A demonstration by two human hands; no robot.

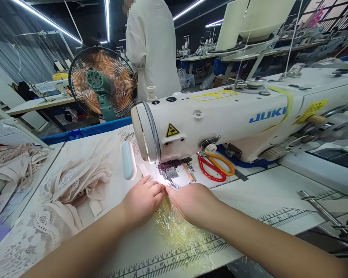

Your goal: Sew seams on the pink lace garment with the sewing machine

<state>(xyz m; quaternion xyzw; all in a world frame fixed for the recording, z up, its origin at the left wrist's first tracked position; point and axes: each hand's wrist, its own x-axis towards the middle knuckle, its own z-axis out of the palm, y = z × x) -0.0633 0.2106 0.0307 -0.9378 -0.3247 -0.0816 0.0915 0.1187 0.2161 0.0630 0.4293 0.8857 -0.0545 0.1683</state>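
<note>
My left hand (145,199) and my right hand (193,201) meet just in front of the needle area of a white sewing machine (197,119). Both are closed, fingertips almost touching, pinching the top of a shiny, see-through yellowish strip (178,227). Its crinkled length spills from between them over the table's front edge. What lies right under the fingertips is partly hidden. Behind the fingers sit the metal presser parts (172,181), lit by the machine's lamp. Scissors (213,166) with red and orange handles rest under the machine arm.
Cream lace pieces (78,177) are heaped left of the hands. A pale blue lever-like part (128,160) hangs beside the machine head. Printed ruler marks (174,256) run along the table front. Beyond stand a fan (103,83) and a person (153,50) in a light shirt.
</note>
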